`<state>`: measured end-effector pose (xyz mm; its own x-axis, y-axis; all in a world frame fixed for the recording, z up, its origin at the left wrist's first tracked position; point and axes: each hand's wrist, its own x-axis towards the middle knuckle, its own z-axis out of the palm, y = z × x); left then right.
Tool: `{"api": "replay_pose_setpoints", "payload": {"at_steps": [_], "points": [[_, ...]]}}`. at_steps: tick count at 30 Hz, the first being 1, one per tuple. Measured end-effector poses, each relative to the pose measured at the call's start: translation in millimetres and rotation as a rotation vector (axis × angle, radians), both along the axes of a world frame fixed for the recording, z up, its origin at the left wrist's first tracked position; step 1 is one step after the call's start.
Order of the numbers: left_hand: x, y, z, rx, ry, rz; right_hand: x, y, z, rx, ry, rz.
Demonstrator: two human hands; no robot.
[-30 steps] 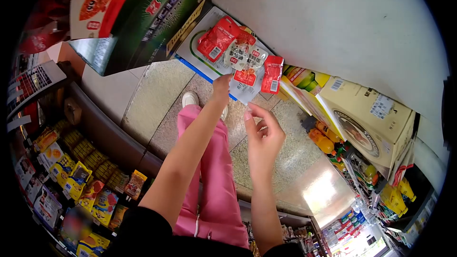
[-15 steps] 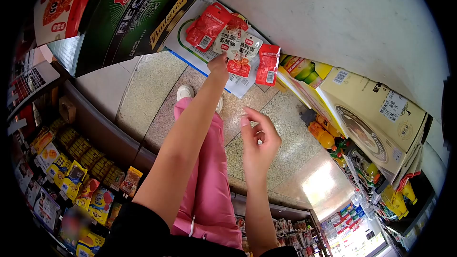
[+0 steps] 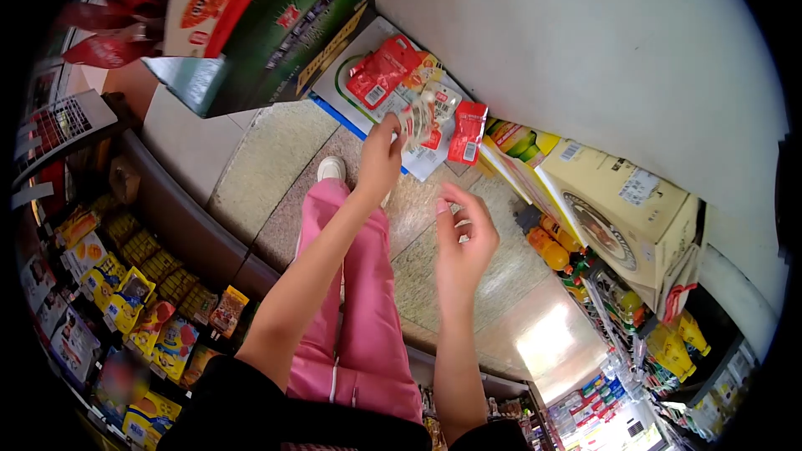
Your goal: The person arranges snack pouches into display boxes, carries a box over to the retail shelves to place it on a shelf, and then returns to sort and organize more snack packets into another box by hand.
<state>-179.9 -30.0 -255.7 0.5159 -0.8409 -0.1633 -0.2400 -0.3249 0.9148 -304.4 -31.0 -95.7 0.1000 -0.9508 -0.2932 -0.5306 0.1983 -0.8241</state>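
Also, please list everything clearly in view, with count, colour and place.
pale packet: one, whitish, above centre
red packets: at least two, red, upper middle
part-hidden packets: count unclear, mixed colours, nearby
paper: count unclear, white, under packets
box: one, dark green, upper left
carton: one, beige, right
bottles: at least two, orange, right
snack packs: many, mixed colours, lower left
panel: one, whitish, upper right
floor tiles: several, greyish, middle
trousers: one pair, pink, below centre
shoe: one clear, white, left of centre
left hand: one, bare, near centre, holding pale packet
right hand: one, bare, right of centre
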Motion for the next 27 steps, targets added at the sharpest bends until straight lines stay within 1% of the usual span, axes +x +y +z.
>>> {"api": "replay_pose_setpoints", "payload": {"at_steps": [1, 4, 6, 7, 10, 13, 14, 15, 16, 17, 18, 19, 20, 21, 22, 24, 27], "points": [[13, 6, 23, 0.0, -0.123, -0.138, 3, -5, 6, -0.058, 0.033, 0.037], [45, 20, 105, -0.028, -0.164, -0.41, 15, -24, 29, -0.207, 0.114, 0.172], [61, 29, 156, 0.01, -0.162, -0.491, 23, -40, 48, -0.275, 0.138, 0.299], [71, 30, 177, 0.029, -0.162, -0.531, 27, -45, 57, -0.259, 0.139, 0.347], [96, 34, 225, -0.002, -0.11, -0.602, 40, -54, 87, -0.192, 0.127, 0.615], [124, 34, 264, 0.031, 0.037, -0.636, 61, -51, 124, -0.154, 0.131, 0.61], [132, 36, 272, -0.012, 0.118, -0.566, 68, -51, 137, -0.142, 0.123, 0.605], [140, 37, 279, -0.055, 0.198, -0.495, 77, -49, 152, -0.153, 0.069, 0.541], [147, 40, 285, -0.1, 0.277, -0.425, 80, -49, 156, -0.112, 0.01, 0.462], [151, 47, 281, -0.185, 0.321, -0.309, 81, -51, 157, -0.07, -0.049, 0.383], [156, 54, 280, -0.181, 0.378, -0.269, 82, -52, 158, -0.028, -0.108, 0.304], [161, 63, 279, -0.177, 0.438, -0.229, 86, -53, 162, 0.031, -0.245, 0.21], [163, 71, 279, -0.174, 0.497, -0.189, 91, -54, 167, 0.07, -0.307, 0.156], [161, 78, 278, -0.122, 0.584, -0.167, 97, -55, 173, 0.111, -0.369, 0.101], [159, 86, 274, -0.173, 0.641, -0.151, 103, -56, 178, 0.152, -0.43, 0.046], [150, 99, 278, -0.222, 0.916, -0.086, 109, -54, 184, 0.185, -0.468, 0.044], [146, 106, 291, -0.297, 0.985, 0.159, 126, -44, 192, 0.167, -0.481, -0.009]]}}
